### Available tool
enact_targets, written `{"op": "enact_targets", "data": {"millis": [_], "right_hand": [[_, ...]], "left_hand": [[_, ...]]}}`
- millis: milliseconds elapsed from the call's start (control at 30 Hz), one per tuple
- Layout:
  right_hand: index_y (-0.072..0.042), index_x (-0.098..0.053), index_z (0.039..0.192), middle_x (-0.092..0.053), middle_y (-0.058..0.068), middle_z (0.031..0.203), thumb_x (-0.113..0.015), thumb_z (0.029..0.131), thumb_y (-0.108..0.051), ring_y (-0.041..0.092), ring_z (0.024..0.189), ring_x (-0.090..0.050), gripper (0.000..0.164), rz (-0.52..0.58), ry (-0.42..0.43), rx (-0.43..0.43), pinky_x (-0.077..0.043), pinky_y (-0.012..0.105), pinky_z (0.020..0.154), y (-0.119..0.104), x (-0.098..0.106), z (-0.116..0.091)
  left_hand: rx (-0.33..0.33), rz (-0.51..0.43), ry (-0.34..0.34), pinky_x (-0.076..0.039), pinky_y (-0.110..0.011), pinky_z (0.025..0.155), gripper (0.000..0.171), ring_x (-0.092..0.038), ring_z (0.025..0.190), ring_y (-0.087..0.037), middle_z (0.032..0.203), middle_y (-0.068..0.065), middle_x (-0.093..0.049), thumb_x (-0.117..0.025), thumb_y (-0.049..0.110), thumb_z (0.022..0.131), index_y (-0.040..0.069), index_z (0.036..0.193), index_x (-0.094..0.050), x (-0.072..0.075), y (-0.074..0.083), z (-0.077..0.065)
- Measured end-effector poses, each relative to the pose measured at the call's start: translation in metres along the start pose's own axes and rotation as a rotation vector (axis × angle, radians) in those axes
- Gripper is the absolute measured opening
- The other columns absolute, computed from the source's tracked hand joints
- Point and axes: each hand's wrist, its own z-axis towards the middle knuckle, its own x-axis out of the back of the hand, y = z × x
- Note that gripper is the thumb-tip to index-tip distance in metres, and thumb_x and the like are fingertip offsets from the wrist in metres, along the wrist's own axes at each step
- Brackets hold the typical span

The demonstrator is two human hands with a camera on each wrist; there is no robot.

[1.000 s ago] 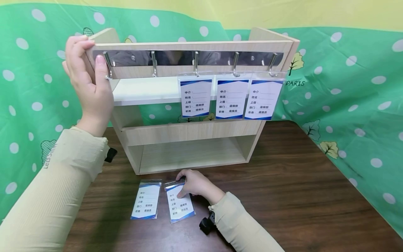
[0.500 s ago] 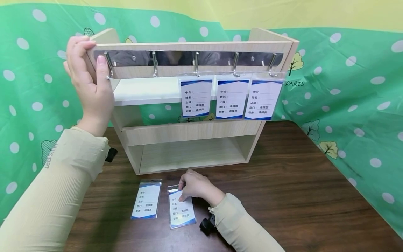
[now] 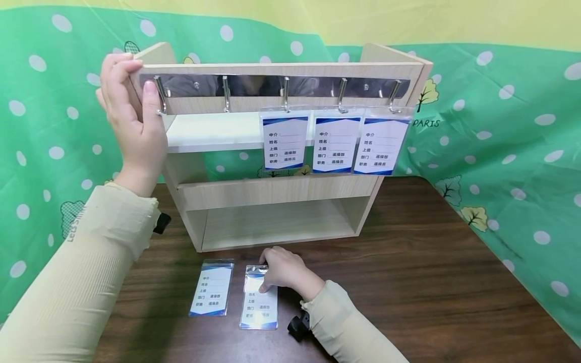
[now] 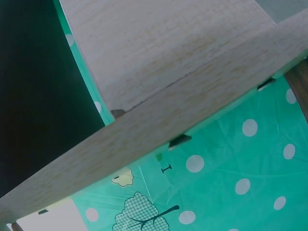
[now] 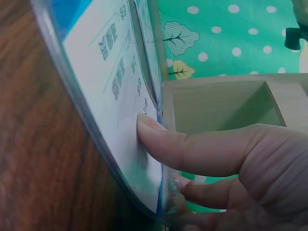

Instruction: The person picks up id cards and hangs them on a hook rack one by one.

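Observation:
At the upper left corner of a pale wooden desk shelf, my left hand grips the side panel, thumb on the front near the first hook. My right hand pinches a clear-sleeved name badge near its top end, low at the table. In the right wrist view its thumb presses the printed face, and other fingers reach behind the top edge. A second name badge lies flat to its left. The left wrist view shows only shelf boards and cloth, not the left fingers clearly.
A metal hook rail with several hooks runs along the shelf's upper front board. Badges hang from the three hooks on the right; the two left hooks carry none. Dark wooden table below, green dotted cloth behind.
The badge under my right hand has turned from slanted to nearly straight and slid slightly towards me. My left hand keeps its grip on the shelf; the whole head view has shifted slightly.

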Motion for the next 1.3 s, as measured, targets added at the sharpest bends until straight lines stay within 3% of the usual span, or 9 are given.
{"op": "enact_targets", "data": {"millis": [133, 267, 433, 533, 767, 1033, 1300], "right_hand": [[-0.019, -0.07, 0.092, -0.064, -0.006, 0.089, -0.093, 0.062, -0.035, 0.013, 0.077, -0.054, 0.041, -0.018, -0.005, 0.0, -0.046, 0.036, 0.065, 0.001, 0.002, -0.002], [-0.021, -0.072, 0.096, -0.067, -0.008, 0.091, -0.088, 0.07, -0.034, 0.011, 0.08, -0.057, 0.033, -0.017, -0.017, 0.065, -0.046, 0.033, 0.067, 0.004, 0.005, -0.003], [-0.014, -0.072, 0.108, -0.069, -0.003, 0.098, -0.077, 0.085, -0.021, 0.01, 0.085, -0.057, 0.024, 0.16, -0.06, 0.199, -0.047, 0.029, 0.077, 0.007, 0.012, -0.004], [-0.01, -0.071, 0.112, -0.069, 0.0, 0.095, -0.07, 0.09, -0.015, 0.009, 0.081, -0.058, 0.022, 0.297, -0.086, 0.256, -0.047, 0.028, 0.075, 0.008, 0.019, -0.005], [-0.006, -0.069, 0.111, -0.071, 0.004, 0.092, -0.063, 0.095, -0.012, 0.008, 0.075, -0.059, 0.018, 0.484, -0.107, 0.396, -0.048, 0.024, 0.071, 0.006, 0.035, -0.013], [-0.006, -0.068, 0.118, -0.069, 0.007, 0.096, -0.056, 0.099, -0.013, 0.008, 0.07, -0.058, 0.023, 0.65, -0.101, 0.416, -0.053, 0.034, 0.063, -0.005, 0.046, -0.021], [-0.003, -0.069, 0.109, -0.066, 0.01, 0.092, -0.063, 0.096, -0.013, 0.008, 0.073, -0.057, 0.018, 0.79, -0.03, 0.426, -0.051, 0.024, 0.06, -0.024, 0.059, -0.029]], "left_hand": [[0.007, 0.007, 0.008, -0.022, -0.023, 0.105, 0.03, -0.043, 0.128, -0.004, 0.13, 0.007, -0.052, -0.049, 0.02, 0.091, 0.01, 0.117, -0.058, 0.002, -0.001, -0.001], [0.016, 0.01, 0.008, -0.022, -0.022, 0.105, 0.03, -0.043, 0.128, -0.004, 0.13, 0.008, -0.051, -0.049, 0.02, 0.091, 0.01, 0.118, -0.058, 0.003, 0.0, -0.001], [0.007, 0.004, -0.001, -0.022, -0.023, 0.105, 0.029, -0.043, 0.128, -0.004, 0.129, 0.009, -0.051, -0.05, 0.02, 0.091, 0.01, 0.117, -0.058, 0.002, 0.0, 0.0], [0.004, 0.0, -0.008, -0.022, -0.023, 0.105, 0.029, -0.043, 0.127, -0.004, 0.129, 0.006, -0.052, -0.05, 0.019, 0.091, 0.01, 0.117, -0.059, 0.002, 0.0, 0.001], [0.011, -0.002, -0.011, -0.022, -0.023, 0.105, 0.028, -0.042, 0.127, -0.005, 0.13, 0.001, -0.054, -0.05, 0.018, 0.091, 0.01, 0.117, -0.059, 0.001, 0.0, 0.001], [-0.002, -0.018, -0.012, -0.022, -0.023, 0.104, 0.028, -0.044, 0.124, -0.005, 0.127, 0.004, -0.054, -0.05, 0.017, 0.091, 0.009, 0.116, -0.059, -0.001, 0.0, 0.001], [-0.005, -0.013, 0.003, -0.022, -0.023, 0.104, 0.03, -0.045, 0.125, -0.005, 0.126, 0.007, -0.053, -0.05, 0.02, 0.09, 0.009, 0.116, -0.059, -0.001, 0.001, 0.001]]}}
